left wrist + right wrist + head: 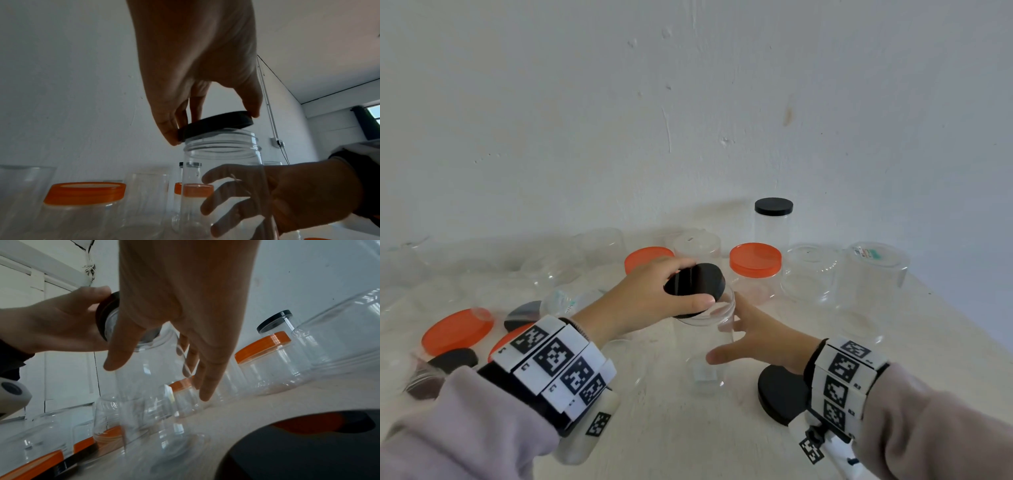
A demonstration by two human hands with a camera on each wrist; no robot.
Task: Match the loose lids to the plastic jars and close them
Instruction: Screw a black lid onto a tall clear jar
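A clear plastic jar (702, 334) (222, 154) (148, 378) stands upright in the middle of the table. My left hand (690, 286) (213, 128) grips a black round lid (705, 279) (218, 124) (104, 313) by its rim. The lid is tilted, with its low edge on the jar's open threaded mouth. My right hand (726, 334) (160, 379) wraps the jar's body from the right, thumb in front and fingers behind. Those fingers (207, 209) show through the jar's wall.
A loose black lid (780, 394) lies under my right wrist. Loose orange lids (457, 330) and another black lid (453, 359) lie at the left. Orange-lidded jars (755, 263), a tall black-lidded jar (773, 222) and several clear jars (873, 274) stand behind, near the wall.
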